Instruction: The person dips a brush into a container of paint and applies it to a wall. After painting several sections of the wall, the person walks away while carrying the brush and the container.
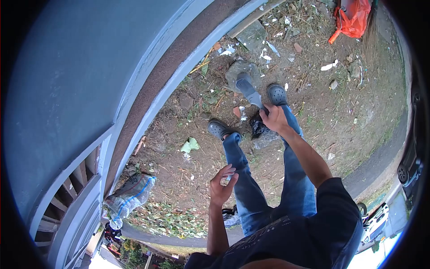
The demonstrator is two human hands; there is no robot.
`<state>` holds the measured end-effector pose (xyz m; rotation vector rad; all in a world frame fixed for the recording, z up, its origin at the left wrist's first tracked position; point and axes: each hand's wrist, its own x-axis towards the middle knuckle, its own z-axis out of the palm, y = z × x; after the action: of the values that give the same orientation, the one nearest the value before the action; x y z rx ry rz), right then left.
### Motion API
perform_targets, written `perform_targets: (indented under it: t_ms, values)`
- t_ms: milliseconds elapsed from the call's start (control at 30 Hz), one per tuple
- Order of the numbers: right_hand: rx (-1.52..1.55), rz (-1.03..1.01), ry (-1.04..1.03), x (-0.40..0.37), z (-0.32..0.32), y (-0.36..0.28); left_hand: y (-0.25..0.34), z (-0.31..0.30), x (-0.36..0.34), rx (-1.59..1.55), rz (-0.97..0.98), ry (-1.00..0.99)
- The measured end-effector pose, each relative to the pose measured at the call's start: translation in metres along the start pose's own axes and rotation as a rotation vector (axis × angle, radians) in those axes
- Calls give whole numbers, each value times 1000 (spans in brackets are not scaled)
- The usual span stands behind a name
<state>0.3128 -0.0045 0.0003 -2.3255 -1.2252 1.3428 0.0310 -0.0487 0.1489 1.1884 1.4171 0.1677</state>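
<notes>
My right hand (274, 118) grips the handle of a wide grey blade (249, 91), like a cleaver, whose far end rests on a round grey stone or block (236, 74). My left hand (222, 184) is raised by my left knee, its fingers curled around a small pale or clear object (226, 179) too small to name. Just below the blade's handle, a crumpled black plastic bag (257, 127) lies on the ground between my legs.
An orange-red plastic bag (354, 20) lies at the upper right. White scraps and a pale green piece (190, 145) dot the soil. A clear sack (130, 197) leans by the blue wall (67, 80) at left. A dark vehicle (410, 157) stands far right.
</notes>
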Motion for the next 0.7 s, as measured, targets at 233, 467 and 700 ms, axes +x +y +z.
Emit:
perform_targets:
  t_ms: [233,467,700]
  values:
    - [159,-368,203,-110,-104,-62,48,-25,-24,-45,116,74]
    - [100,-695,394,-261,-298,-231,159,-82,-77,-52,326,137]
    - [45,-1157,601,-371,-423,-402,250,-123,-143,-72,529,178]
